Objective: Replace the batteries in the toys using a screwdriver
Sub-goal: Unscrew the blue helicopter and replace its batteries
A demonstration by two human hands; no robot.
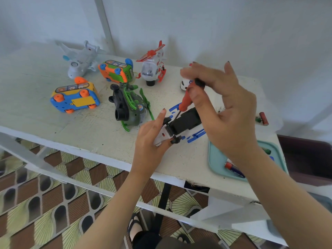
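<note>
A white and blue toy lies upside down near the table's front edge, its black underside facing up. My left hand grips its near white end. My right hand pinches the red-handled screwdriver near the handle's top, with the other fingers spread. The metal tip points down onto the toy's black underside. A teal tray at the right holds batteries, partly hidden by my right forearm.
Other toys stand behind: a blue-yellow bus, a green helicopter, an orange-green bus, a white plane, a red-white helicopter and a small white car. Loose batteries lie at the right edge.
</note>
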